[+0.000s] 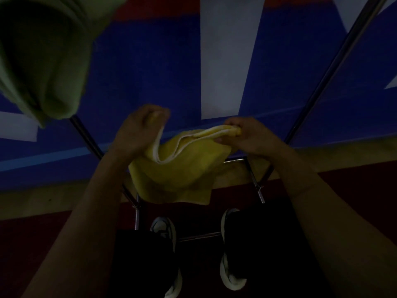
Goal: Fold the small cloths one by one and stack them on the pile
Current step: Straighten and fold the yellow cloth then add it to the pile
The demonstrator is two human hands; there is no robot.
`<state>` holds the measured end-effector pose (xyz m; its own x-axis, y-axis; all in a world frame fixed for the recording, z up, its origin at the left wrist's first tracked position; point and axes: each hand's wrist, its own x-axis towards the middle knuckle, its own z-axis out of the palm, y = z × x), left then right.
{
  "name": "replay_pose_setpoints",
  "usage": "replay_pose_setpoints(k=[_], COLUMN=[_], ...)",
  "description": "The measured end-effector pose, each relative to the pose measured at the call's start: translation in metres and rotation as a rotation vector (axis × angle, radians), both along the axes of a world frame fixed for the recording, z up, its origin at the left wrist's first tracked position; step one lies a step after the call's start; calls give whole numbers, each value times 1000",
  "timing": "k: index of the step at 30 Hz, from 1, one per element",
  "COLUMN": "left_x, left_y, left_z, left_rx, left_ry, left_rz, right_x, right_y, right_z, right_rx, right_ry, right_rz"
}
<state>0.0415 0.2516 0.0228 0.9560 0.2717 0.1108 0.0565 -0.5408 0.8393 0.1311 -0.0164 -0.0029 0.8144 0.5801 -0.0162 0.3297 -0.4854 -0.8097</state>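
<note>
**Operator:** Folding status, please: how far along is the job?

**Inspector:** One yellow cloth (180,171) is mid-fold, held in the air between both hands, above the person's shoes (165,231) and in front of the metal rack (318,82). Its white-edged hem is doubled over along the top, so I judge a first fold is being formed, not finished. No stacking has occurred for this cloth. The pile is not in view, so the count of completed cloths cannot be determined. A green cloth (45,61) hangs at upper left, apparently unfolded and awaiting its turn.

**Operator:** Left hand condition?

**Inspector:** The left hand (139,130) is curled closed around the left end of the top edge. The fabric emerges from under the fist and drops away below it.

**Operator:** Right hand?

**Inspector:** The right hand (247,134) pinches the layered hem at the right end, thumb and fingertips pressed together on the bunched edge. Lighting is dim, so the exact finger count on the fabric may be misjudged.

**Operator:** Remaining work?

**Inspector:** Complete this fold, place the cloth on the pile, then process the green one and any others.
</note>
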Motion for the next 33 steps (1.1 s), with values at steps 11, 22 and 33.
replay_pose_setpoints(k=[11,22,33], left_x=[6,2,4], left_y=[-53,-66,-55], left_z=[-2,1,-1], left_rx=[-80,-483,-250], left_ry=[81,126,0], left_rz=[-289,-172,-114], right_x=[-14,-18,-16], right_y=[32,32,30], right_z=[5,6,8], right_rx=[286,246,376], right_ry=[-90,-233,-165], right_rz=[-108,-61,-117])
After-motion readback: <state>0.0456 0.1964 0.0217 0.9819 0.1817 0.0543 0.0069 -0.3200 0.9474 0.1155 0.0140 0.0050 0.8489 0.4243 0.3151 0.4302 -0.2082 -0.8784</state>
